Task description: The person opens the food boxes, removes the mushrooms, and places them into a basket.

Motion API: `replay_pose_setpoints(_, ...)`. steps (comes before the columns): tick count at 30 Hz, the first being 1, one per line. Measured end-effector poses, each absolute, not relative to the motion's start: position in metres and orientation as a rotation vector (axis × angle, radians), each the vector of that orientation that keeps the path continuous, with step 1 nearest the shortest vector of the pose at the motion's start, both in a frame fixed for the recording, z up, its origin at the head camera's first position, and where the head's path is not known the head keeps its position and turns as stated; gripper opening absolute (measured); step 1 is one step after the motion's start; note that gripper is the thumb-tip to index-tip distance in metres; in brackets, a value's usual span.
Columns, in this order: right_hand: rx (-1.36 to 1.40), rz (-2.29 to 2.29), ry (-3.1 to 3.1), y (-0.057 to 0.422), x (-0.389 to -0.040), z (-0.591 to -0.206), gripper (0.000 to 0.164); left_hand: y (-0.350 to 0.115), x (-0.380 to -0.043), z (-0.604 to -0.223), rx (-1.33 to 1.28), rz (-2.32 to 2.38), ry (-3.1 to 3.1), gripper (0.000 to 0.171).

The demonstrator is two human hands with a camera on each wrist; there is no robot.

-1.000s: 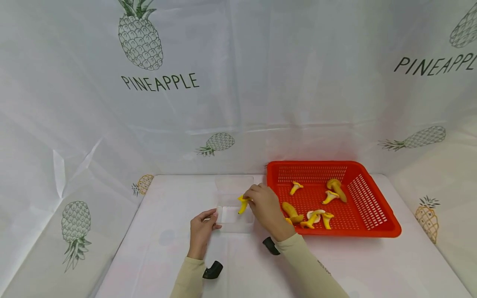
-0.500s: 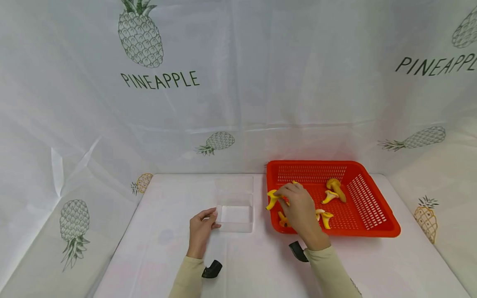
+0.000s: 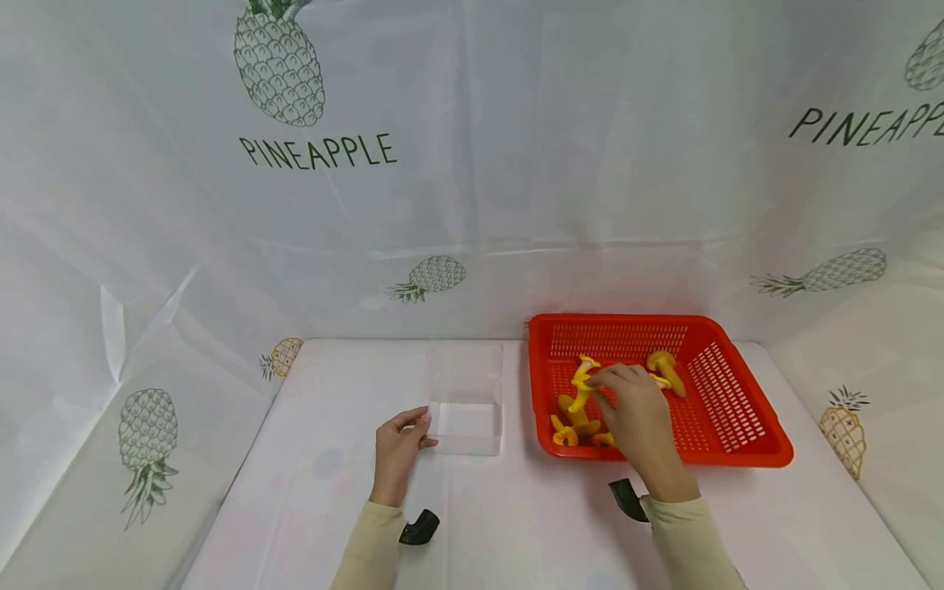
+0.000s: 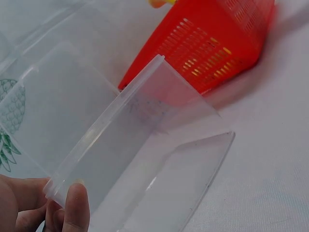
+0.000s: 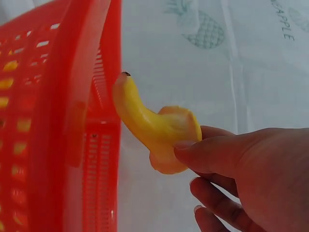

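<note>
- Mushroom (image 5: 157, 130), yellow with a curved stem, is pinched by the right hand (image 3: 638, 418) at its cap between thumb and fingertips, stem pointing away, over the inside of the red basket (image 3: 745, 447).
- It looks light, smooth and probably a little rubbery, so it could slip in the grip; a pinch where cap meets stem seems the surest hold.
- More yellow mushrooms (image 3: 575, 418) lie on the basket floor at about 9 o'clock from that hand, another (image 3: 664, 367) at about 1 o'clock.
- Left hand (image 3: 398, 455) pinches the near left corner of the clear plastic box (image 3: 465, 426), thumb on the outside of the rim; the box stands open and empty on the counter (image 3: 516, 524), at 9 o'clock from the basket and just beside it.
- Box walls look thin and flexible, likely to slide if not steadied.
- Basket walls are raised and slotted, an edge to lift over; bare counter lies toward 6 o'clock of both.
</note>
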State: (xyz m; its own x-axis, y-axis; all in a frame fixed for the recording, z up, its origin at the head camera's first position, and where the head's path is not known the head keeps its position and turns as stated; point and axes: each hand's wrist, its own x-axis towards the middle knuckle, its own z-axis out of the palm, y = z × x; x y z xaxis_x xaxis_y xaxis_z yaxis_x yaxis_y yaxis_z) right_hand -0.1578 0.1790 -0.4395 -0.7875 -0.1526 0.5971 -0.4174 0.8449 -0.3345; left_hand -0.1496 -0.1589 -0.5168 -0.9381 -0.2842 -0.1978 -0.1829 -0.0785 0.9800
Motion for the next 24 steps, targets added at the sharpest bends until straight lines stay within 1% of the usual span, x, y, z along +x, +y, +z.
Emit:
replay_pose_setpoints(12,0.356,0.588,-2.521,0.2,-0.152,-0.445,0.022,-0.157,-0.151,-0.519,0.548,-2.195,-2.072,0.031)
replay_pose_setpoints(24,0.386,0.581,-2.568,0.204,-0.147,-0.453,0.022,-0.157,-0.149,-0.515,0.547,-2.18,-2.089,0.033)
